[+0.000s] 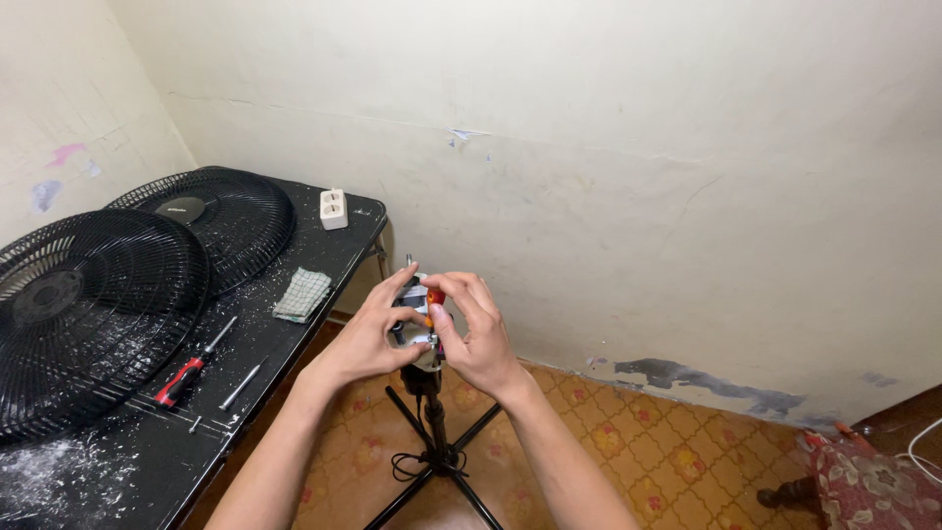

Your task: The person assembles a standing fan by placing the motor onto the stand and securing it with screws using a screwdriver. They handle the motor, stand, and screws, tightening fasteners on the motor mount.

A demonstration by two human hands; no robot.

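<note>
A black desk [294,339], dusted with white flecks, stands in the corner of a stained cream-walled room. Just right of the desk, over patterned orange floor tiles [628,442], the left hand [368,339] and right hand [481,339] both clasp a small fan motor [417,324] atop a black stand [437,447]. On the desk lie two black fan grilles [98,304], a red-handled screwdriver [191,368] and a cloth [302,294].

Stained cream wall [608,147], patterned floor [667,451]
</note>
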